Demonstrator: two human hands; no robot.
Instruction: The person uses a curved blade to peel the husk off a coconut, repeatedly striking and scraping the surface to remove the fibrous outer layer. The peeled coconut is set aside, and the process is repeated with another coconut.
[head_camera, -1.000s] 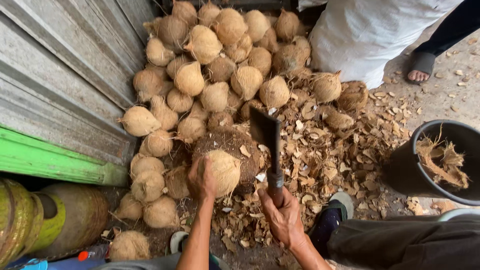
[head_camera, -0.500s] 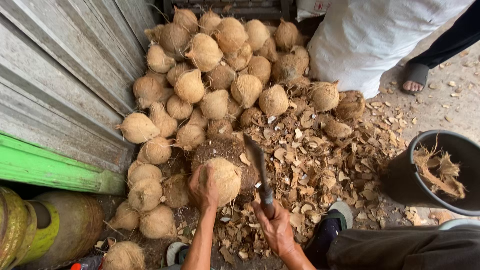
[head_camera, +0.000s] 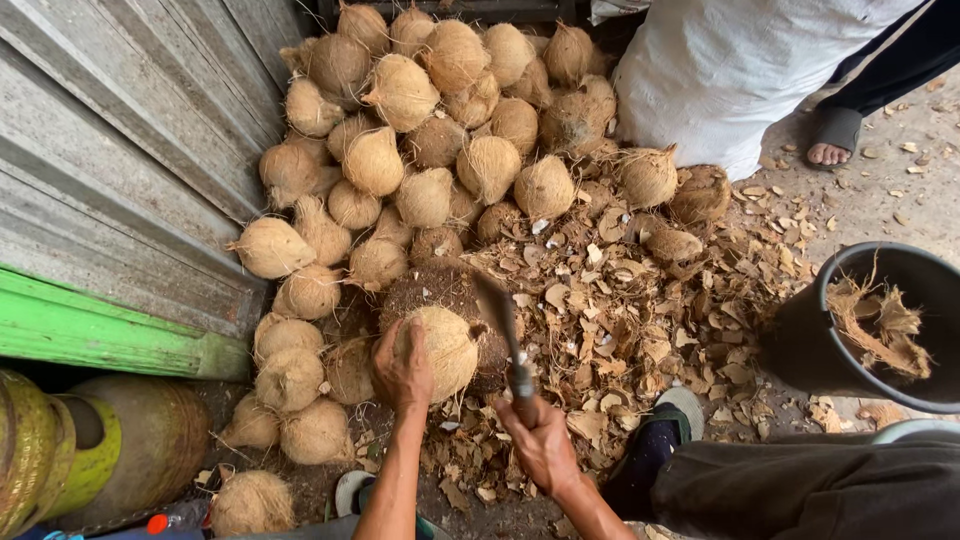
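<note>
Fibrous and pale tan, the coconut (head_camera: 443, 348) sits on a dark, hairy stump-like block (head_camera: 440, 292) just in front of the person's knees, its rounded bulk held from the near side. The left hand (head_camera: 402, 365) is clamped over its left flank, fingers spread across the rough husk. The right hand (head_camera: 541, 444) is clenched around the handle of a heavy knife (head_camera: 503, 330), whose dark, flat blade runs up and away from the person, tilted slightly left, its long axis close to the coconut's right edge; whether the edge touches the husk cannot be told.

Beyond the block lies a heap of coconuts (head_camera: 440, 130), round to egg-shaped, many with a tufted point, matted and stringy in texture. It rests against a wall of weathered grey planks (head_camera: 120, 150), with a green painted board (head_camera: 110, 335) below. Dry brown husk chips (head_camera: 640, 310), curled and flaky, litter the ground to the right. A black round bucket (head_camera: 850, 340) holds more stringy husk. A white woven sack (head_camera: 730, 70) stands at the top right, with another person's sandalled foot (head_camera: 832, 140) beside it.
</note>
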